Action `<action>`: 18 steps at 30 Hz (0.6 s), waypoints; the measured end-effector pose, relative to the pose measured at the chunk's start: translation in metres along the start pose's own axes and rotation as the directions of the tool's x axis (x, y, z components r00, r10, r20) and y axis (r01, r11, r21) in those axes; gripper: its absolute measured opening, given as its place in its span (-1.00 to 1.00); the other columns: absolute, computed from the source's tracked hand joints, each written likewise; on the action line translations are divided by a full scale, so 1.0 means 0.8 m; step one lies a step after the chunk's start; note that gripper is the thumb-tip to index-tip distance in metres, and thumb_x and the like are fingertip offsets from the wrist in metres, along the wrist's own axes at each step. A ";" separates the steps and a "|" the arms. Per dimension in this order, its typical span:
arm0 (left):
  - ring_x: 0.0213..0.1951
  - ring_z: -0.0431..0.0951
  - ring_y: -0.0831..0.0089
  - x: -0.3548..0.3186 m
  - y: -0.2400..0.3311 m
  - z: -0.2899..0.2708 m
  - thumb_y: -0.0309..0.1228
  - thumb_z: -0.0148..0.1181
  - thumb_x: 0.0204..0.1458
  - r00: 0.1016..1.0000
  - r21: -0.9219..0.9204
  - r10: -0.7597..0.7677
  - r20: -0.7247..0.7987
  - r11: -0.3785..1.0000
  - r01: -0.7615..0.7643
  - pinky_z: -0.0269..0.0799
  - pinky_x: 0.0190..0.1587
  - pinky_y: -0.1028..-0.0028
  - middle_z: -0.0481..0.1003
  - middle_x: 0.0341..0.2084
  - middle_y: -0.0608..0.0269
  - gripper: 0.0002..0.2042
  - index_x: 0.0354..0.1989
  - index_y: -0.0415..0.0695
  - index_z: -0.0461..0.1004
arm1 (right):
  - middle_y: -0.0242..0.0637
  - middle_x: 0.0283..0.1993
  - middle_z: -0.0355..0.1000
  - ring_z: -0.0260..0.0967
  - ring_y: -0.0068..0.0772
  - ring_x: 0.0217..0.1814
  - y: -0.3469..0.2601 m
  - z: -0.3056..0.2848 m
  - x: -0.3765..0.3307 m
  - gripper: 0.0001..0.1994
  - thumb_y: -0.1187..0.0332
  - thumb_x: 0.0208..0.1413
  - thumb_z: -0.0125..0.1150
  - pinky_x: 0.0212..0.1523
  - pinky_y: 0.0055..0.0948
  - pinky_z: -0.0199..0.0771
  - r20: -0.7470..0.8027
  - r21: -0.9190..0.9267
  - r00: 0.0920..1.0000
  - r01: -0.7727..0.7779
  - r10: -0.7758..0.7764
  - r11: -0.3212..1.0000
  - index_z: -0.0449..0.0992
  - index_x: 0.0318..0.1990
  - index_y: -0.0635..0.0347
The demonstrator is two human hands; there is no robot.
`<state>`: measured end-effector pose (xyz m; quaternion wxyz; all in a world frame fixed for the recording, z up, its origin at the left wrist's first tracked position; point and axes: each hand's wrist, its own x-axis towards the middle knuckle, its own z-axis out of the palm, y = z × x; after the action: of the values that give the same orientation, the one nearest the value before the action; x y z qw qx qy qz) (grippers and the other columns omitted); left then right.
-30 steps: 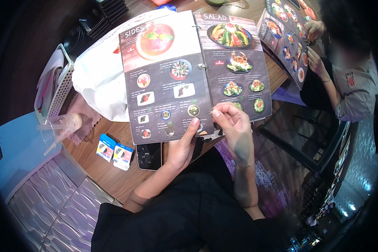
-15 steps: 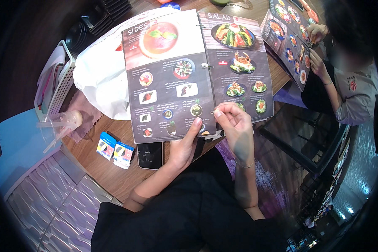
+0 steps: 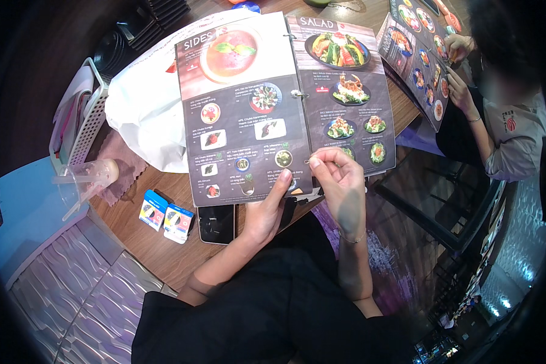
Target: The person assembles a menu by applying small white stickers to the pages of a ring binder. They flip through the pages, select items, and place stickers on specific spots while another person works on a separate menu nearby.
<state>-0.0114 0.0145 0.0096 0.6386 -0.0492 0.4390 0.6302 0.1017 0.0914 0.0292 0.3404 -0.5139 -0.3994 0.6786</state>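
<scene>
A ring-bound menu lies open before me, with dark pages, food photos and metal rings along the spine. Its lower left page is gripped by my left hand, thumb on the front, the other fingers hidden behind. My right hand pinches thumb and forefinger at the lowest binder ring near the bottom of the spine; its other fingers curl loosely. Just below the menu's lower left corner, a dark-screened phone rests on the wooden table, beside two small blue-and-white packets.
A white plastic bag sits behind the menu, next to a white perforated basket. A clear plastic cup lies tipped on a pinkish cloth. At right, another person holds a second menu. Below it stands a dark chair.
Almost nothing differs. The menu has shifted very slightly, and both hands keep the same hold.
</scene>
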 end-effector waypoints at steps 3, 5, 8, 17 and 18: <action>0.06 0.37 0.53 0.000 -0.001 0.000 -0.44 0.17 0.18 1.000 0.000 0.007 -0.003 1.000 -0.007 0.29 0.16 0.43 0.37 0.02 0.28 -0.61 0.16 -0.15 0.27 | -0.35 -0.21 0.37 0.36 -0.67 -0.19 0.002 -0.001 0.000 -0.96 0.60 0.16 0.14 -0.16 -0.69 0.36 -0.006 -0.006 1.000 -0.004 0.004 1.000 0.44 -0.26 0.40; 0.06 0.38 0.53 0.000 -0.001 0.000 -0.44 0.16 0.18 1.000 -0.002 0.006 -0.004 1.000 -0.006 0.29 0.16 0.44 0.38 0.01 0.28 -0.62 0.16 -0.15 0.27 | -0.35 -0.23 0.38 0.37 -0.67 -0.19 0.002 0.000 0.000 -0.96 0.61 0.15 0.15 -0.18 -0.69 0.37 -0.014 -0.003 1.000 0.008 -0.008 1.000 0.44 -0.27 0.39; 0.05 0.38 0.52 0.000 0.000 0.001 -0.44 0.16 0.18 1.000 -0.001 0.004 0.004 1.000 -0.004 0.30 0.15 0.44 0.38 0.01 0.27 -0.62 0.15 -0.16 0.28 | -0.34 -0.22 0.41 0.37 -0.68 -0.19 0.001 0.003 0.000 -0.97 0.64 0.13 0.15 -0.16 -0.70 0.36 -0.032 0.013 0.999 0.037 -0.037 0.999 0.44 -0.31 0.37; 0.05 0.39 0.51 -0.001 0.000 0.003 -0.44 0.15 0.19 0.999 0.018 0.033 -0.001 0.999 -0.033 0.30 0.16 0.44 0.39 0.00 0.23 -0.63 0.14 -0.20 0.29 | -0.25 -0.22 0.43 0.40 -0.64 -0.26 -0.007 0.005 0.000 -0.82 0.62 0.11 0.19 -0.25 -0.67 0.43 -0.075 0.010 0.996 0.038 -0.037 0.999 0.35 -0.16 0.34; 0.04 0.39 0.51 -0.001 0.000 0.003 -0.44 0.15 0.19 0.999 0.026 0.037 -0.004 0.999 -0.037 0.30 0.15 0.44 0.39 0.00 0.23 -0.63 0.14 -0.21 0.29 | -0.25 -0.23 0.43 0.40 -0.65 -0.26 -0.009 0.004 0.000 -0.80 0.60 0.11 0.20 -0.25 -0.68 0.43 -0.075 0.006 0.997 0.023 -0.022 1.000 0.34 -0.14 0.33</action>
<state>-0.0097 0.0156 0.0115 0.6265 -0.0342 0.4493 0.6359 0.0986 0.0943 0.0359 0.3646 -0.5334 -0.3897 0.6563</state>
